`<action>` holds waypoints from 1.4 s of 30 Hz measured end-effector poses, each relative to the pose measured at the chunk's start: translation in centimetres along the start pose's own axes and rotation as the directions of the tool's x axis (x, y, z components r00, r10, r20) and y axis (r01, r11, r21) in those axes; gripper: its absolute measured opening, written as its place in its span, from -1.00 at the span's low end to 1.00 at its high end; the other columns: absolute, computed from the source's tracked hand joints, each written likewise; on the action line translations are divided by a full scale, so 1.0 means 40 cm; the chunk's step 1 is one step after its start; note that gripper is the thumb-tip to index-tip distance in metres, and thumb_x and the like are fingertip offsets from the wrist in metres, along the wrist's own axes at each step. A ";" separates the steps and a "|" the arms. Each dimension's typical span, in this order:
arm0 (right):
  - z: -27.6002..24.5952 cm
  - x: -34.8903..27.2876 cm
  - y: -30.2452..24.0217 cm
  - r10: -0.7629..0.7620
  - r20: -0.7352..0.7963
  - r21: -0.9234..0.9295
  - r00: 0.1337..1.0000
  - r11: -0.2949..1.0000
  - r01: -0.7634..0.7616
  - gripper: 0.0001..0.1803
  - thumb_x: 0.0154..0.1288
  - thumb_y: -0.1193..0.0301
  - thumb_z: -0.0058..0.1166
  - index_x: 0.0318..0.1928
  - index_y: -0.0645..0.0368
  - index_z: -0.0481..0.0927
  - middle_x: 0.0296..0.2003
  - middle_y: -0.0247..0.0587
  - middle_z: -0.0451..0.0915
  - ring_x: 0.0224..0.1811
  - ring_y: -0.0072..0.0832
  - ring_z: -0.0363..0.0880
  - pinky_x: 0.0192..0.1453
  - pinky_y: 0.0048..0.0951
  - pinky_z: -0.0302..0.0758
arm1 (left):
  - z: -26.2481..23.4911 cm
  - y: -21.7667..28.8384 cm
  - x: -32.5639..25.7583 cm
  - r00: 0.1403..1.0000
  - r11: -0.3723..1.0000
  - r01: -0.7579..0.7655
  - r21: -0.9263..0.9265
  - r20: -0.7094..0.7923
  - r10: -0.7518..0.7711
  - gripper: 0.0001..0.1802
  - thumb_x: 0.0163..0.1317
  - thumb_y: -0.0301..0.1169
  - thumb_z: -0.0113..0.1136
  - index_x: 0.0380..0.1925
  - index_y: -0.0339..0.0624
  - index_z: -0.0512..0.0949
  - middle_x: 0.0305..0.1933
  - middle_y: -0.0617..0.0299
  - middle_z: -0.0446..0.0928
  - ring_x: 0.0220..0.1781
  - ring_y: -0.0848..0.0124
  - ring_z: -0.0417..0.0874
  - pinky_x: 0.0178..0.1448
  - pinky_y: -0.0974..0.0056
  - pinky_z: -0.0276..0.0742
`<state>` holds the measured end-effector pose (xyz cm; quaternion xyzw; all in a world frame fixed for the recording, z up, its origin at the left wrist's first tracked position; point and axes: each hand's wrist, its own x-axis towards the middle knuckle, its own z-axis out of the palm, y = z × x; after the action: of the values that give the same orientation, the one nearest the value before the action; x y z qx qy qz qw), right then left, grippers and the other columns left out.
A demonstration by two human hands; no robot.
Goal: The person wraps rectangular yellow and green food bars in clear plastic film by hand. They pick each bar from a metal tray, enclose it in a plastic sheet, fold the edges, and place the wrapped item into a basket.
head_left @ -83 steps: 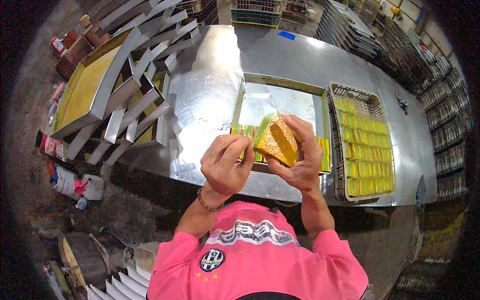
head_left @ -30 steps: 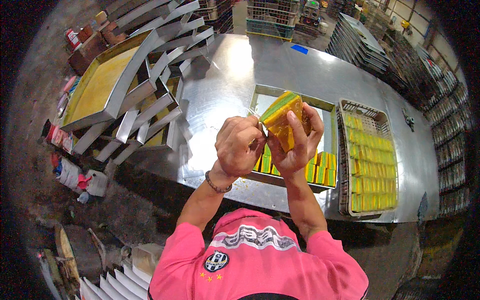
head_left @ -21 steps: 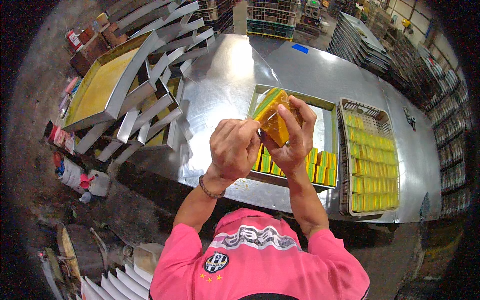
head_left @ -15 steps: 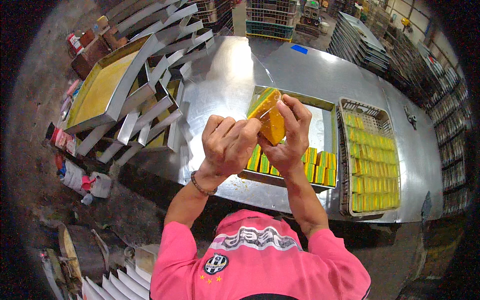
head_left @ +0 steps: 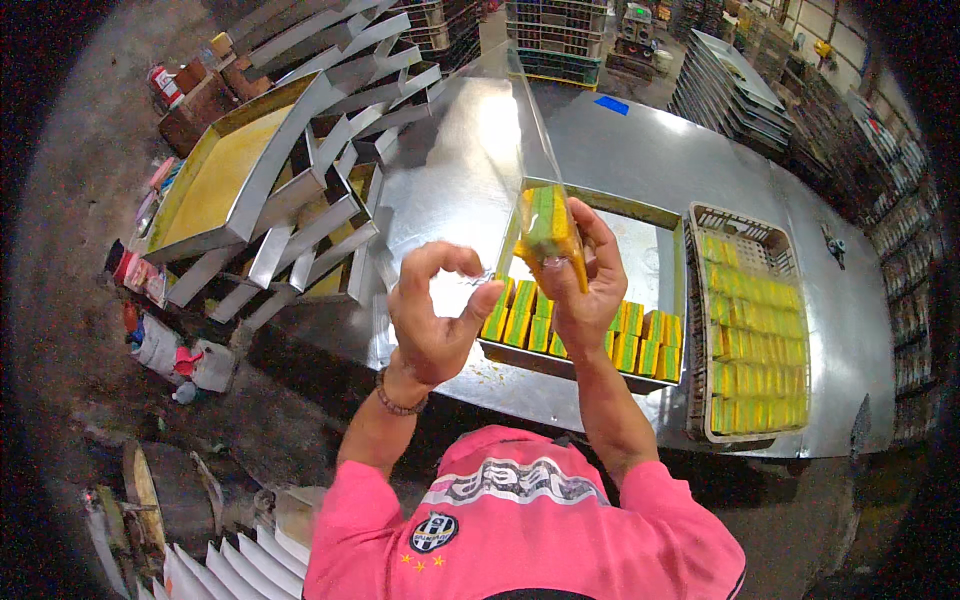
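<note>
My right hand grips a yellow-and-green layered cake slice sheathed in clear plastic, its thumb across the near side. From the slice a long loose part of the clear plastic bag stretches up and away. To the left, my left hand is raised with thumb and index finger apart, near the bag's edge; a glint of plastic shows by its fingertips. Below both hands lies a shallow metal tray, with several bare cake slices in rows along its near side.
Right of the tray stands a pale plastic crate of wrapped slices. Metal trays are stacked crookedly at left; more trays stand far right. A blue piece lies on the steel table, crumbs near its front edge.
My left hand has come away from the slice, lower and leftward, its fingers opening. The slice has turned so its striped side faces up, and the bag's loose part now rises higher.
</note>
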<state>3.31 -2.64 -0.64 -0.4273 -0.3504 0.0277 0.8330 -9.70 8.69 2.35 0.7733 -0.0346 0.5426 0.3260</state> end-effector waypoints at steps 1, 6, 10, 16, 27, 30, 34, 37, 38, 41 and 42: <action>0.006 -0.001 -0.011 0.042 0.027 0.084 0.999 0.996 -0.044 -0.34 0.27 0.44 0.36 0.35 0.29 0.44 0.24 -0.04 0.52 0.29 -0.26 0.56 0.38 -0.27 0.54 | 0.004 0.018 0.007 0.988 0.987 0.154 -0.043 -0.026 -0.155 -0.47 0.09 -0.41 0.58 0.04 -0.24 0.56 -0.16 0.16 0.69 -0.16 0.23 0.70 -0.01 0.18 0.56; 0.027 -0.006 -0.033 0.141 0.081 0.248 0.987 0.956 -0.157 -0.38 0.38 0.43 0.25 0.39 0.31 0.39 0.19 -0.06 0.57 0.20 -0.35 0.62 0.27 -0.33 0.62 | 0.027 0.017 0.031 0.997 0.996 0.054 0.074 -0.065 -0.049 -0.60 0.06 -0.41 0.59 -0.08 -0.22 0.72 -0.09 0.12 0.75 -0.09 0.21 0.75 0.04 0.21 0.60; 0.030 -0.004 -0.039 0.163 0.085 0.282 0.983 0.942 -0.181 -0.39 0.39 0.42 0.26 0.39 0.29 0.40 0.18 -0.10 0.59 0.17 -0.37 0.63 0.23 -0.35 0.63 | 0.035 0.007 0.035 0.996 0.997 -0.032 0.069 -0.085 0.038 -0.76 0.08 -0.49 0.54 -0.22 -0.21 0.77 -0.18 0.14 0.77 -0.14 0.22 0.76 0.02 0.20 0.62; 0.031 -0.003 -0.051 0.187 0.088 0.297 0.978 0.933 -0.205 -0.42 0.40 0.45 0.25 0.38 0.25 0.41 0.17 -0.13 0.60 0.15 -0.41 0.64 0.24 -0.37 0.61 | 0.027 0.023 0.059 0.960 0.933 -0.278 0.229 0.026 0.279 -0.75 0.05 -0.52 0.52 -0.22 -0.21 0.77 -0.25 0.20 0.74 -0.19 0.27 0.74 -0.04 0.18 0.57; 0.024 0.008 -0.069 0.170 0.168 0.096 0.971 0.978 -0.188 -0.47 0.38 0.56 0.21 0.34 0.23 0.46 0.14 -0.16 0.60 0.16 -0.42 0.63 0.22 -0.39 0.62 | 0.020 0.060 0.090 0.998 0.984 0.061 0.165 0.008 -0.063 -0.80 -0.01 -0.56 0.55 -0.38 -0.19 0.71 -0.30 0.20 0.72 -0.25 0.28 0.72 -0.12 0.19 0.59; 0.019 0.012 -0.061 0.168 0.155 0.028 0.974 0.984 -0.175 -0.47 0.35 0.56 0.24 0.32 0.23 0.48 0.15 -0.17 0.60 0.18 -0.41 0.62 0.26 -0.38 0.60 | 0.028 0.070 0.102 0.993 0.973 0.114 0.201 -0.019 -0.112 -0.77 -0.04 -0.58 0.58 -0.35 -0.20 0.75 -0.27 0.19 0.77 -0.24 0.34 0.76 -0.12 0.23 0.63; 0.000 0.016 -0.037 0.124 0.130 -0.037 0.984 0.992 -0.120 -0.45 0.34 0.54 0.26 0.32 0.20 0.48 0.15 -0.18 0.59 0.21 -0.40 0.60 0.30 -0.37 0.57 | 0.034 0.065 0.114 0.996 0.973 0.078 0.218 0.021 -0.084 -0.79 -0.03 -0.55 0.58 -0.34 -0.19 0.79 -0.26 0.16 0.79 -0.24 0.31 0.79 -0.08 0.24 0.62; 0.006 0.025 -0.065 0.119 0.181 -0.036 0.976 0.993 -0.114 -0.39 0.29 0.53 0.32 0.34 0.20 0.47 0.15 -0.17 0.60 0.21 -0.40 0.61 0.32 -0.38 0.54 | 0.030 0.070 0.124 0.997 0.956 -0.012 0.294 0.070 -0.010 -0.82 0.03 -0.48 0.55 -0.32 -0.16 0.78 -0.29 0.17 0.77 -0.25 0.26 0.78 -0.07 0.20 0.58; 0.009 0.028 -0.067 0.120 0.194 -0.039 0.974 0.993 -0.115 -0.36 0.27 0.52 0.35 0.35 0.20 0.46 0.15 -0.17 0.60 0.21 -0.40 0.61 0.32 -0.39 0.55 | 0.025 0.068 0.127 0.995 0.942 -0.067 0.328 0.096 0.037 -0.83 0.06 -0.45 0.53 -0.31 -0.15 0.77 -0.31 0.18 0.77 -0.26 0.23 0.77 -0.08 0.18 0.56; 0.009 0.038 -0.075 0.152 0.211 -0.044 0.966 0.988 -0.146 -0.29 0.20 0.50 0.43 0.36 0.20 0.46 0.15 -0.17 0.60 0.21 -0.41 0.62 0.31 -0.39 0.55 | 0.012 0.063 0.132 0.987 0.954 -0.025 0.300 0.156 -0.023 -0.79 -0.01 -0.49 0.57 -0.31 -0.13 0.81 -0.28 0.16 0.78 -0.23 0.27 0.78 -0.05 0.19 0.60; 0.006 0.040 -0.078 0.188 0.209 -0.039 0.960 0.982 -0.184 -0.28 0.18 0.49 0.46 0.35 0.20 0.47 0.15 -0.18 0.60 0.21 -0.41 0.62 0.31 -0.39 0.55 | 0.008 0.063 0.135 0.986 0.949 -0.049 0.312 0.170 -0.005 -0.79 -0.01 -0.48 0.57 -0.31 -0.13 0.80 -0.29 0.17 0.78 -0.24 0.26 0.78 -0.05 0.19 0.60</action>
<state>3.58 -3.89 2.64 -0.4610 -0.3956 0.1476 0.7805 -8.26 8.17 8.11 0.8581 0.0166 0.4776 0.1880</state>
